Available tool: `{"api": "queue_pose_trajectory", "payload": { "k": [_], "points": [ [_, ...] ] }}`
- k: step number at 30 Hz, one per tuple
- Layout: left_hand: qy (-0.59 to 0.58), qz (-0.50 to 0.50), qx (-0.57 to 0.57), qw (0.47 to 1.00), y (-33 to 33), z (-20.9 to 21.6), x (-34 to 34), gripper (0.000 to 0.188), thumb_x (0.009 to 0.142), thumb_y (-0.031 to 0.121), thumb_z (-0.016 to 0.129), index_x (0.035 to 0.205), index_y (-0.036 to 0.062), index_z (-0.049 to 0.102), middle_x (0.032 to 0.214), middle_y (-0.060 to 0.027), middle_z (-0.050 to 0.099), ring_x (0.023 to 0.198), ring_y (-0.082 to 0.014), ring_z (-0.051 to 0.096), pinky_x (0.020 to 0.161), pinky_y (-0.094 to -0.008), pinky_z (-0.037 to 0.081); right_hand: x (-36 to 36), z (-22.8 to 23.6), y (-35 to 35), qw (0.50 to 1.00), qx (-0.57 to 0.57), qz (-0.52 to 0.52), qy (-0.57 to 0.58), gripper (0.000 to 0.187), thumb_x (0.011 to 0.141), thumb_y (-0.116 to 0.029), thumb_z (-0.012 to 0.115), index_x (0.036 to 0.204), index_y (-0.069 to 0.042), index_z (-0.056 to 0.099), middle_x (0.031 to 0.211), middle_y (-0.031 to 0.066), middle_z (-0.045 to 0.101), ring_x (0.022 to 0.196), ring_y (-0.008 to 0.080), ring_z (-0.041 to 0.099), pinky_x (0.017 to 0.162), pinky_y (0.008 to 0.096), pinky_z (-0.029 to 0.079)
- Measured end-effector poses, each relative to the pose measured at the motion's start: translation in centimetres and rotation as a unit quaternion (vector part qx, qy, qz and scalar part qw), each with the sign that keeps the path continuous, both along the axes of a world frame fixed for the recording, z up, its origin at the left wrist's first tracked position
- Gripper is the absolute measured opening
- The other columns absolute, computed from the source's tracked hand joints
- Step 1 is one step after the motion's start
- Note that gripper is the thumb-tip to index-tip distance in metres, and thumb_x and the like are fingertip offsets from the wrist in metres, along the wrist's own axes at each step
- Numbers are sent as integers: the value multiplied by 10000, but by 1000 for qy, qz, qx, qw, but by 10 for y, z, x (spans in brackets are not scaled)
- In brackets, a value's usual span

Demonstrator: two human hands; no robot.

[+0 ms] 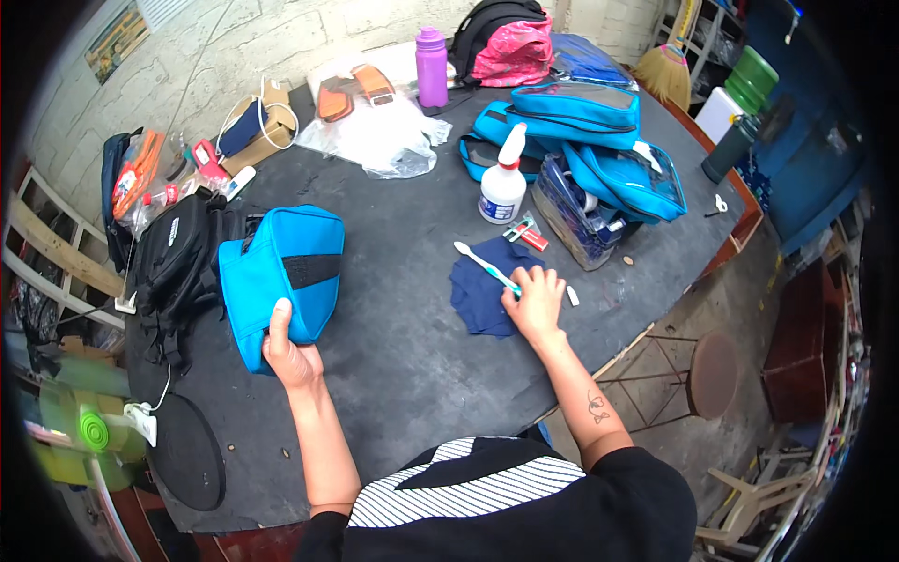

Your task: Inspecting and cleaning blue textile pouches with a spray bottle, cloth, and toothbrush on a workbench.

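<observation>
My left hand [294,358] grips the lower edge of a bright blue zip pouch [270,273] with a black strip, its thumb lying on the front. The pouch is held up over the left half of the table. At the right, my right hand [538,302] has its fingers closed on the handle end of a white and teal toothbrush [483,263]. Below the brush lies a crumpled navy cloth [471,300]. Behind the cloth are a small red and white item [530,236] and a white bottle [503,190] with a nozzle.
Several blue pouches [571,114] pile up at the back right, beside a clear-sided navy case [573,217]. A black bag [178,248] sits at the left. Farther back stand a purple bottle [432,70] and clear plastic [375,140]. A round stool [712,375] stands off the table's right edge.
</observation>
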State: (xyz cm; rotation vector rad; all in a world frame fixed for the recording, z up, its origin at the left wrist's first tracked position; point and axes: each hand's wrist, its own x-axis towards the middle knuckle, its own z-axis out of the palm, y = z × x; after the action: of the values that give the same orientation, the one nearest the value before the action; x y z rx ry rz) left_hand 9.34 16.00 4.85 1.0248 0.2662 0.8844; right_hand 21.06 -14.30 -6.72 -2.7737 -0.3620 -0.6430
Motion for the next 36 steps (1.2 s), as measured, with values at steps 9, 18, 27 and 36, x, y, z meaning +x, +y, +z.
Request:
{"api": "queue_pose_trajectory", "payload": {
  "k": [9, 18, 27, 36],
  "points": [
    [12, -34, -20, 999, -10, -5, 3, 561, 859, 63, 613, 1363, -40, 388, 1336, -140, 494, 1191, -253, 511, 1023, -378, 404, 84, 35, -16, 993, -37, 107, 16, 256, 762, -58, 632, 1011, -107, 655, 1071, 67, 580, 1017, 315, 498, 845, 459, 402],
    [-11, 16, -40, 999, -16, -9, -2, 477, 857, 41, 621, 1302, -34, 464, 1260, -108, 550, 1120, -205, 549, 969, -334, 435, 95, 35, -27, 992, -119, 7, 49, 166, 751, -63, 623, 908, -24, 658, 974, 147, 580, 945, 353, 529, 801, 451, 422],
    [16, 27, -19, 999, -41, -19, 11, 308, 907, 105, 609, 1182, -31, 581, 1160, -80, 603, 1011, -143, 582, 894, -272, 456, -23, 173, 102, 931, 222, 289, 30, 244, 869, -147, 622, 1083, -28, 617, 982, 124, 656, 894, 244, 608, 813, 340, 466],
    [-1, 82, 104, 991, -55, -9, 15, 533, 889, 73, 628, 1354, -8, 380, 1284, -96, 468, 1150, -177, 482, 978, -321, 397, -33, 167, 156, 931, 218, 281, -84, 239, 745, -321, 753, 784, -110, 648, 698, -15, 573, 719, 213, 430, 696, 359, 332]
  ]
}}
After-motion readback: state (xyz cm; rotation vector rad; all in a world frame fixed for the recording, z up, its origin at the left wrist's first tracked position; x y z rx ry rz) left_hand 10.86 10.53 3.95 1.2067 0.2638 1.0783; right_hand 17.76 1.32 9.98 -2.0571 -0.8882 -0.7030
